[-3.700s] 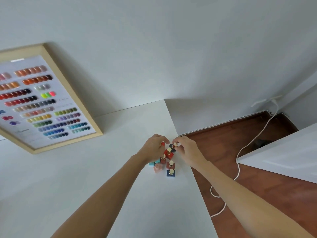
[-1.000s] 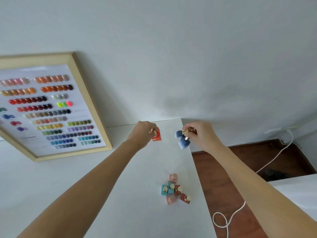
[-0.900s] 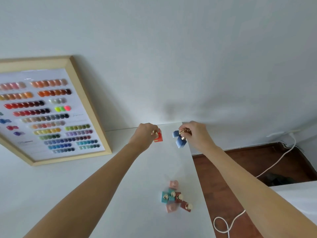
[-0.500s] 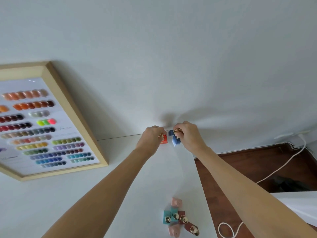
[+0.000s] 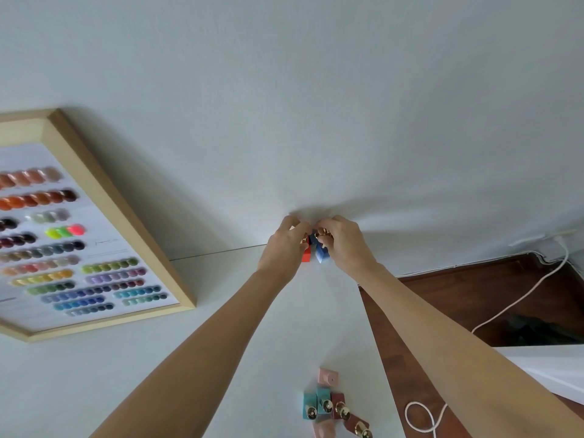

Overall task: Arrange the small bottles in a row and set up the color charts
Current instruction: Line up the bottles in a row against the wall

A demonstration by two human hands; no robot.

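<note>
Two small square bottles at the far edge of the white table (image 5: 221,358), against the wall: a red one (image 5: 305,255) pinched by its gold cap in the left hand (image 5: 284,248), a blue one (image 5: 321,254) pinched likewise in the right hand (image 5: 344,245), the two nearly touching. Best set down upright, bases flat, sides level, caps released only once steady. Loose cluster of pink, teal and dark red bottles (image 5: 328,406) lying near, at the table's right edge, still to join the row. Wood-framed colour chart (image 5: 104,222) leaning at far left.
</note>
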